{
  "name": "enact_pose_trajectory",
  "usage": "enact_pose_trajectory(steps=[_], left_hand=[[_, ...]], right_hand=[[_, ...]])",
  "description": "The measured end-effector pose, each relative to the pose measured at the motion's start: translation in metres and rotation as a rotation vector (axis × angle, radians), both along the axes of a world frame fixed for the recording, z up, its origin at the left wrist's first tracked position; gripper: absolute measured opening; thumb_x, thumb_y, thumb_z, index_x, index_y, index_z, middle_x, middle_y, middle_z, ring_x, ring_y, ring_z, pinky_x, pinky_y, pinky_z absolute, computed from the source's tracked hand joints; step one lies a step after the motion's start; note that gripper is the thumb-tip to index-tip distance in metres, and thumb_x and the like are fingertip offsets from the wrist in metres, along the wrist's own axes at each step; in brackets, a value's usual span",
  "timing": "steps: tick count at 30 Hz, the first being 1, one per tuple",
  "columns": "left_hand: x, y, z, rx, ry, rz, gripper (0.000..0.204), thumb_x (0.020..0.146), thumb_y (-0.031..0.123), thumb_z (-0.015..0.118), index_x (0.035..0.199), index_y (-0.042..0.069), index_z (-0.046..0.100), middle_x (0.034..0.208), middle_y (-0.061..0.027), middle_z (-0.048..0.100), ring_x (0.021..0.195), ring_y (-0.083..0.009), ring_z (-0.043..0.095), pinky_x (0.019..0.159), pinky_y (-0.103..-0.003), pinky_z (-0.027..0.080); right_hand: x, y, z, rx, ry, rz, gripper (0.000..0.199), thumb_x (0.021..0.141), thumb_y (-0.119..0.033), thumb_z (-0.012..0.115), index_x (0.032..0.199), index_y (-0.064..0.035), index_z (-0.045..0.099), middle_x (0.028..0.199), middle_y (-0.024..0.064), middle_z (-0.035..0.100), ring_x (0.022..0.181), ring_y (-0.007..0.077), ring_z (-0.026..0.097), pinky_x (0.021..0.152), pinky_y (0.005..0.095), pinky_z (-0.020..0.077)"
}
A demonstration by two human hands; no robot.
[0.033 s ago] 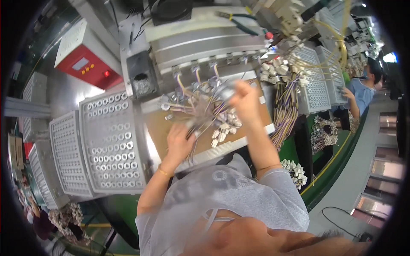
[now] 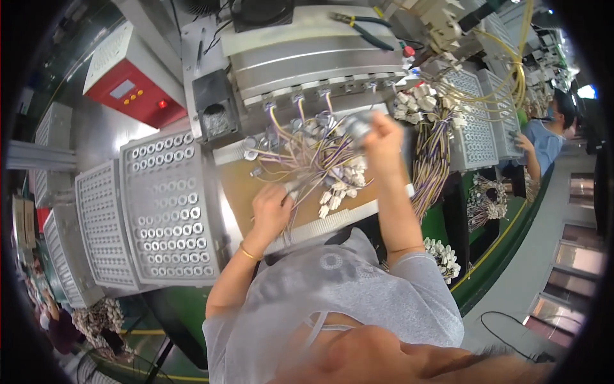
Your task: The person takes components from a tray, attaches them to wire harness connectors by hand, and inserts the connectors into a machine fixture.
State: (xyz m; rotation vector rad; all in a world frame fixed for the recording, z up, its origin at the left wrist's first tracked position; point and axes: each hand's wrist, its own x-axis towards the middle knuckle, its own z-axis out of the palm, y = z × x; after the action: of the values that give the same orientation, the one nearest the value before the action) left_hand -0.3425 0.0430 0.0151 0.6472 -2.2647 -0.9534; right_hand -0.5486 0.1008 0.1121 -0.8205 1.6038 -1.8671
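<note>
At the board (image 2: 238,187), left hand (image 2: 272,208) is closed on wires (image 2: 312,155); right hand (image 2: 384,141) pinches a blurred grey part (image 2: 357,126).

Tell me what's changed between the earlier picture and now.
The right hand has moved slightly right, the blurred silver part going with it. Nothing visibly taken up or let go. The left hand stays by the wires; the pliers, red box and trays stayed put.
</note>
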Motion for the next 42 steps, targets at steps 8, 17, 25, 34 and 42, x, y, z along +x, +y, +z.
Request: enact_pose_trajectory(steps=[8,17,25,34,42], left_hand=[[-0.018,0.005,0.017,-0.174,0.127,0.018,0.023,0.063,0.001,0.063,0.085,0.001,0.062,0.067,-0.0087,0.054,0.059,-0.0242,0.050,0.053,-0.033,0.041],[-0.011,0.012,0.031,0.256,-0.078,-0.088,0.020,0.068,0.004,0.058,0.088,0.003,0.063,0.062,-0.0110,0.055,0.050,-0.0196,0.051,0.047,-0.030,0.041],[0.043,-0.023,0.077,0.331,-0.243,-0.054,0.020,0.072,0.002,0.058,0.091,0.003,0.064,0.057,-0.0077,0.056,0.046,-0.0066,0.048,0.043,-0.021,0.037],[0.053,-0.029,0.060,0.306,-0.106,0.215,0.021,0.073,0.000,0.062,0.094,0.000,0.063,0.068,-0.0042,0.060,0.055,-0.0057,0.050,0.049,-0.019,0.040],[0.042,-0.024,0.078,0.349,0.121,0.111,0.021,0.072,-0.001,0.061,0.093,-0.001,0.062,0.076,-0.0050,0.061,0.063,-0.0089,0.054,0.055,-0.020,0.043]], right_hand=[[-0.020,-0.009,-0.023,0.003,-0.031,-0.043,0.010,0.073,0.001,0.045,0.075,-0.0019,0.055,0.061,-0.0062,0.046,0.047,-0.0003,0.036,0.040,0.0164,0.0271],[-0.031,-0.028,-0.047,-0.063,-0.180,-0.243,0.009,0.079,-0.008,0.047,0.074,-0.0022,0.052,0.058,0.0022,0.052,0.038,0.0101,0.046,0.035,0.0212,0.0348],[-0.031,-0.039,-0.048,-0.059,-0.271,-0.318,0.008,0.077,-0.006,0.048,0.073,0.0009,0.048,0.060,0.0075,0.054,0.041,0.0159,0.053,0.037,0.0263,0.0410],[-0.046,-0.031,-0.029,0.226,-0.074,-0.127,0.017,0.081,-0.010,0.049,0.076,0.0048,0.053,0.066,0.0114,0.058,0.048,0.0187,0.057,0.042,0.0252,0.0449],[0.044,-0.007,-0.031,0.219,0.473,0.553,0.013,0.076,-0.011,0.057,0.082,0.0004,0.060,0.070,0.0078,0.054,0.063,0.0123,0.048,0.056,0.0274,0.0394]])
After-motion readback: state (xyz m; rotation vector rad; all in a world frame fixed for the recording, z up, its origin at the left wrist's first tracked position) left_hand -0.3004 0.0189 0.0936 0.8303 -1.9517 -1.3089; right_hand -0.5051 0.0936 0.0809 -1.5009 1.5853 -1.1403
